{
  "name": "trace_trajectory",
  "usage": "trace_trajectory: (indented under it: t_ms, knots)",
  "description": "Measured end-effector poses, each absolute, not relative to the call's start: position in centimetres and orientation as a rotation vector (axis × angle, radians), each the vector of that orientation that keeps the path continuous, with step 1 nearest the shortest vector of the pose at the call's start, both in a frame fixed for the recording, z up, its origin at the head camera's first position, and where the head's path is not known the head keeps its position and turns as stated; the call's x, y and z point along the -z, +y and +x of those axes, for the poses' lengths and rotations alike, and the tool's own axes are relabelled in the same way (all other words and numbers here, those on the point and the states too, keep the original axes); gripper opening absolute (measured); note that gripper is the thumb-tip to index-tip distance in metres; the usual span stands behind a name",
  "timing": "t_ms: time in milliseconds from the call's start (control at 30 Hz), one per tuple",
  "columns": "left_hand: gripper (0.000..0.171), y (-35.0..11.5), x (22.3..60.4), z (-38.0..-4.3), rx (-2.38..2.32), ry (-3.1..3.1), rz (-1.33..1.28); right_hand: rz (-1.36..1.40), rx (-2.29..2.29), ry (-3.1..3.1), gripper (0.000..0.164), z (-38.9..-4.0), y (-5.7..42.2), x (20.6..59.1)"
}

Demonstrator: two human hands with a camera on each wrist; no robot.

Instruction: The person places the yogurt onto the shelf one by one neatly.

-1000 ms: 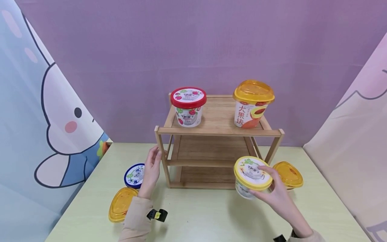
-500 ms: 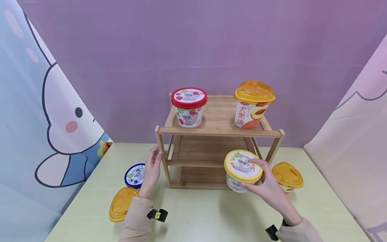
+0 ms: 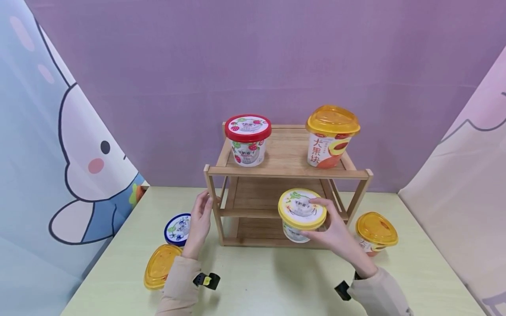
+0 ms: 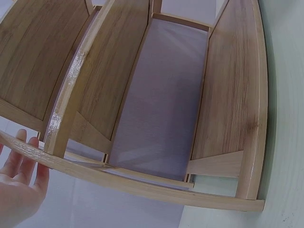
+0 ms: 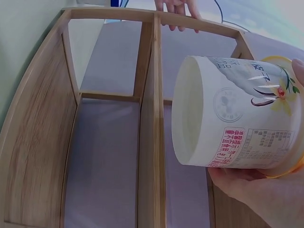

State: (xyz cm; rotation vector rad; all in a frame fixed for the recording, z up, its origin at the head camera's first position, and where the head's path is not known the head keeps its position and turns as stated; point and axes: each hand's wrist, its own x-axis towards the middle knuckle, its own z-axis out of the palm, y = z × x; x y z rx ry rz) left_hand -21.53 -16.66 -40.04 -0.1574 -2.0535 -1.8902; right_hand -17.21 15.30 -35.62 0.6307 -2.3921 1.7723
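My right hand (image 3: 332,230) grips a yellow-lidded yogurt tub (image 3: 298,215) by its lid and side. The tub hangs slightly tilted in front of the wooden shelf's (image 3: 288,173) lower levels; in the right wrist view its white base points left, towards the boards. At the shelf's front left post, my left hand (image 3: 200,215) has its fingers loosely extended behind the wood, with tips showing past it in the left wrist view. A red-lidded tub (image 3: 248,147) stands on the top level at left, a tall orange-lidded fruit cup (image 3: 330,142) at right.
Left of the shelf, a blue-lidded tub (image 3: 178,229) and an orange-lidded cup (image 3: 162,265) stand on the table (image 3: 245,285), partly behind the left arm. Another orange-lidded cup (image 3: 375,232) stands right of the shelf. A purple cloth (image 3: 276,61) hangs behind.
My right hand has carried the yellow-lidded tub left and a little up, towards the front of the shelf. The left hand stays at the post.
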Motion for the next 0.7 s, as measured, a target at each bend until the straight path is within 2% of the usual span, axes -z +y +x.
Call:
trace_trajectory:
  t_ms: [700]
  knots:
    - [0.037,-16.7,40.0,-21.4,1.884,-2.079,-0.143,0.698,-1.936,-2.415,0.071,-21.9,12.0,35.3]
